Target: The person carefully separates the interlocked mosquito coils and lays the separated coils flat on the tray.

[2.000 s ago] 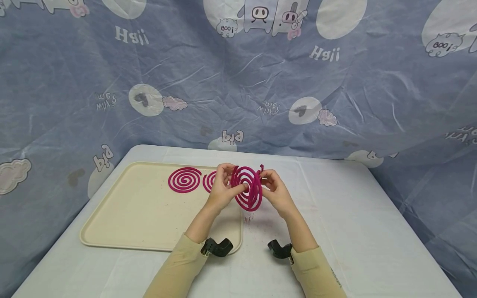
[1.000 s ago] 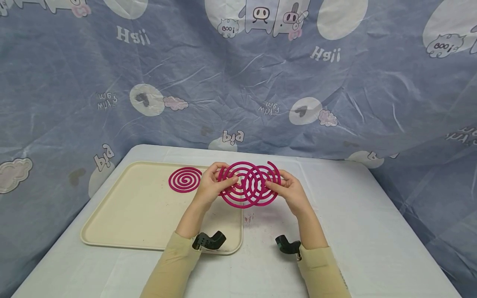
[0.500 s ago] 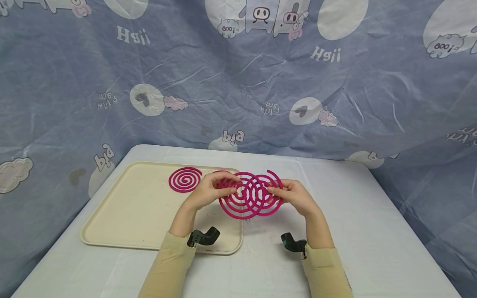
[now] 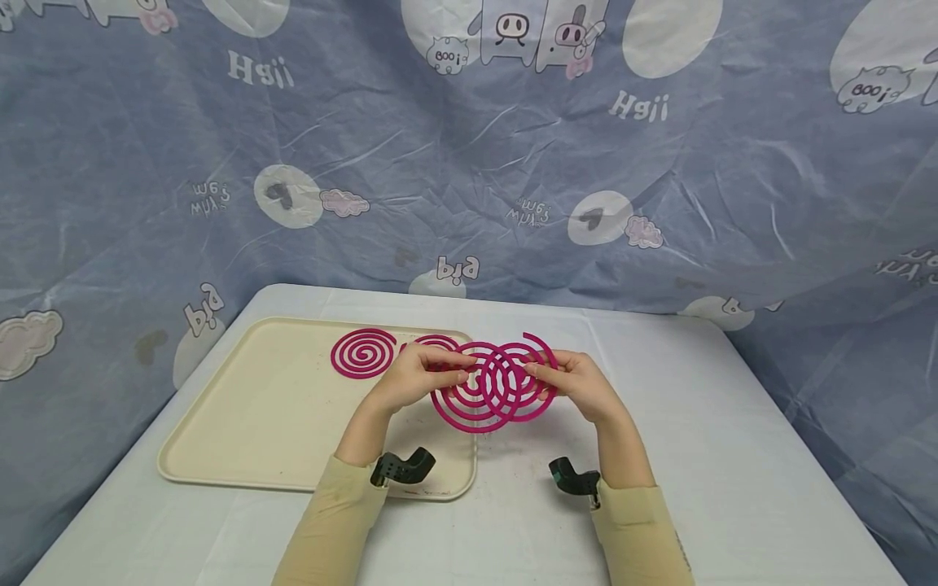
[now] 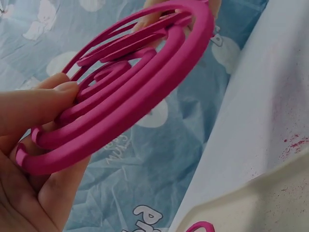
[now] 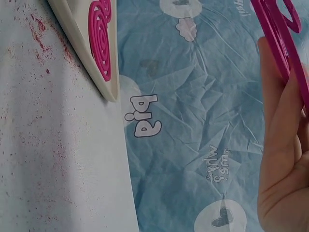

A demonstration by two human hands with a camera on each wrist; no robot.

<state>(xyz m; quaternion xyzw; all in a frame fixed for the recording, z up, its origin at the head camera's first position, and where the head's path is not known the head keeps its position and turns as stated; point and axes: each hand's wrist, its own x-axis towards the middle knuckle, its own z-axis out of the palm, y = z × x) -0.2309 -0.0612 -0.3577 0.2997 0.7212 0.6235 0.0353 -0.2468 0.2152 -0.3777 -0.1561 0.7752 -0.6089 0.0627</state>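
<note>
Two magenta spiral coils [image 4: 493, 384] are still hooked into each other and held flat above the table, overlapping in the middle. My left hand [image 4: 456, 370] pinches the left spiral near its centre; its thumb [image 5: 36, 104] lies on the rings of the coil [image 5: 135, 92]. From the other side my right hand [image 4: 536, 372] pinches the right spiral, and its fingers [image 6: 280, 159] run behind the coil's edge [image 6: 282, 46]. A cream tray [image 4: 256, 423] lies to the left with a single flat coil [image 4: 362, 352] on it. Another coil [image 4: 436, 340] is partly hidden behind my left hand.
The white table [image 4: 718, 456] carries pink crumbs [image 6: 38, 29] near the tray's right edge. A blue printed cloth [image 4: 469, 163] hangs behind and drapes round the table's far edge. A black wrist mount sits on each sleeve.
The coil that stood upright as one packed disc now lies flat as two overlapping spirals. My hands moved apart sideways, then shifted slightly in the last half second.
</note>
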